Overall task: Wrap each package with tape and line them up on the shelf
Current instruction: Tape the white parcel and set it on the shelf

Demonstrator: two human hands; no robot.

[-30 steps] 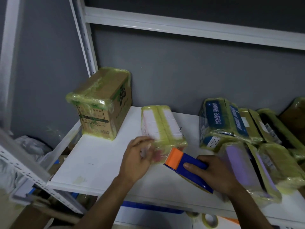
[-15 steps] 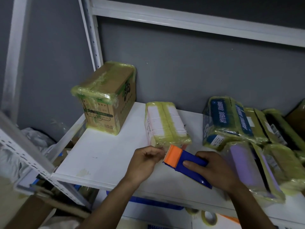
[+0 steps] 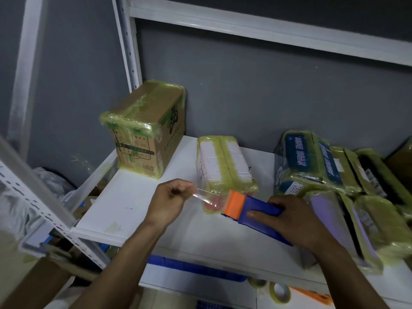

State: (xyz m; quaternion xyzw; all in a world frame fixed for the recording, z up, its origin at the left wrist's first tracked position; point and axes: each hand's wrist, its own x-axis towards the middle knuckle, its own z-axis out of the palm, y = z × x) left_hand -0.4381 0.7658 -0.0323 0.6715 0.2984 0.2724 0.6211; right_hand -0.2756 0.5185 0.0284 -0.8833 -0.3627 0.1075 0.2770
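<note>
A blue tape dispenser with an orange head lies low over the white shelf, gripped by my right hand. My left hand pinches the free end of a clear tape strip drawn out from the dispenser's orange end. Behind the strip lies a white package wrapped in yellowish tape. A taped cardboard box stands at the shelf's back left. Several taped packages lie bunched at the right, one purple package nearest my right wrist.
A grey wall backs the shelf, with a white upright at the left and another shelf board overhead. Below the front edge sit a blue bin and a roll of tape. A perforated rack rail crosses the lower left.
My left hand left the white package, took the tape end at the dispenser's orange head and drew a short strip out to the left. My right hand kept hold of the dispenser.
</note>
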